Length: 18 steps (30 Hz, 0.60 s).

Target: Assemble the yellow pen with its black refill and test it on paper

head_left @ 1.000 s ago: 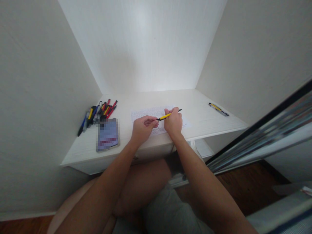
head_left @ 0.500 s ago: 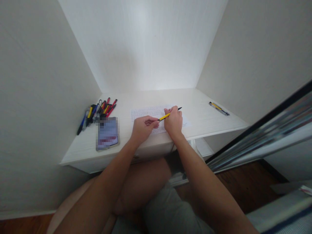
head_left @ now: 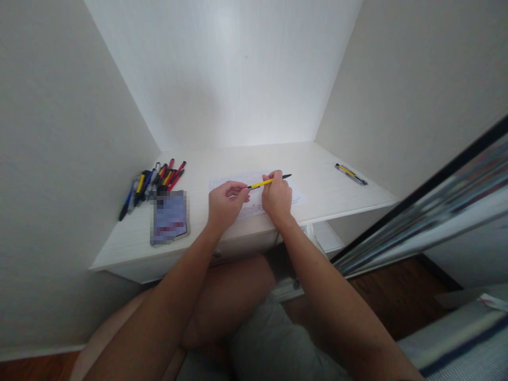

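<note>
A yellow pen (head_left: 261, 183) with black ends is held between my two hands, over a sheet of paper (head_left: 254, 209) covered in handwriting. My left hand (head_left: 227, 205) pinches the pen's left end between thumb and fingertips. Closed round the other half is my right hand (head_left: 277, 197), with the black tip pointing out to the right past the fingers. Both hands are just above or on the paper, and they hide part of its writing.
At the left of the white desk (head_left: 238, 153) lies a pile of pens (head_left: 153, 182) in several colours. A phone (head_left: 170, 217), its screen blurred, is in front of them. More pens (head_left: 351, 173) lie near the right wall. Below is an open compartment (head_left: 327, 235).
The pen has turned closer to level in my hands. My left hand has drawn slightly away from the right one, so more of the yellow barrel shows. The whole view has shifted a little.
</note>
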### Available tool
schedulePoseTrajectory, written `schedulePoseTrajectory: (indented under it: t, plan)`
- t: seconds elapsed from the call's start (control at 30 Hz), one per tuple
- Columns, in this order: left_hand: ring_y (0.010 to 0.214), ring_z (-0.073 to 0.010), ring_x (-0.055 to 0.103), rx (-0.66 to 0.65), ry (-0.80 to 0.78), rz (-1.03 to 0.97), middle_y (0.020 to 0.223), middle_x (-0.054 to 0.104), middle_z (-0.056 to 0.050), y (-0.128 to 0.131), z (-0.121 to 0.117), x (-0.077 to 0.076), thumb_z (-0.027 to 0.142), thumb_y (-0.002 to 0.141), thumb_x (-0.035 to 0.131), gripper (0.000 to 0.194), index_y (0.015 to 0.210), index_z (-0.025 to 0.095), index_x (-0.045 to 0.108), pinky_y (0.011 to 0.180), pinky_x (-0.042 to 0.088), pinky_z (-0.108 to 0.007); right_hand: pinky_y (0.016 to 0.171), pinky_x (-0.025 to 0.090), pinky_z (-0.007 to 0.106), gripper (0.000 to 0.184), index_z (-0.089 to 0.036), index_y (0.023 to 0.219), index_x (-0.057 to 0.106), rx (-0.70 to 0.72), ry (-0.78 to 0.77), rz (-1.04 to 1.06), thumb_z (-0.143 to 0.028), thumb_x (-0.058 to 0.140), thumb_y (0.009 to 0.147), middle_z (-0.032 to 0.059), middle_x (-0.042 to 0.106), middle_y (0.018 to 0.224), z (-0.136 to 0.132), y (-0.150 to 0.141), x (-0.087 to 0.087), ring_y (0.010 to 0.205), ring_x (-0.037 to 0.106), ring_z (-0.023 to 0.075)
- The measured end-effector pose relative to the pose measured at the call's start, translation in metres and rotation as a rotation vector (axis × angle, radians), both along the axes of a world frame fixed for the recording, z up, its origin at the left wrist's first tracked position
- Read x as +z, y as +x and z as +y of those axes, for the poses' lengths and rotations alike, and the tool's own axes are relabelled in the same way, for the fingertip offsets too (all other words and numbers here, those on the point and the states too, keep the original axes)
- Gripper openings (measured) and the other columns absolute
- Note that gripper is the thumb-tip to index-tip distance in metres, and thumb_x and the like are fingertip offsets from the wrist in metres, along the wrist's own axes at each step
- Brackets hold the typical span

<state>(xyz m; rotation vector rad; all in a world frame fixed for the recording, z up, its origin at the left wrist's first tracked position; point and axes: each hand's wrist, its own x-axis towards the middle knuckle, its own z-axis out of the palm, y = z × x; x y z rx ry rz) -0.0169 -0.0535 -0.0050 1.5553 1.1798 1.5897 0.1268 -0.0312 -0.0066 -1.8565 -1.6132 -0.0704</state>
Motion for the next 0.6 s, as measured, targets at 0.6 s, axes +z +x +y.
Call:
schedulePoseTrajectory:
  t: [0.6]
  plan:
    - [0.069, -0.0169, 0.070, -0.078, -0.072, -0.014, 0.079, 0.074, -0.006, 0.000, -0.002, 0.000, 0.033, 0.082, 0.070, 0.022, 0.091, 0.013, 0.072, 0.065, 0.060, -0.027, 0.091, 0.046, 0.032, 0.037, -0.018, 0.130, 0.061, 0.594, -0.032, -0.347, -0.034, 0.039, 0.107, 0.0100, 0.071, 0.117, -0.051, 0.091, 0.002, 0.106, 0.064, 0.0222]
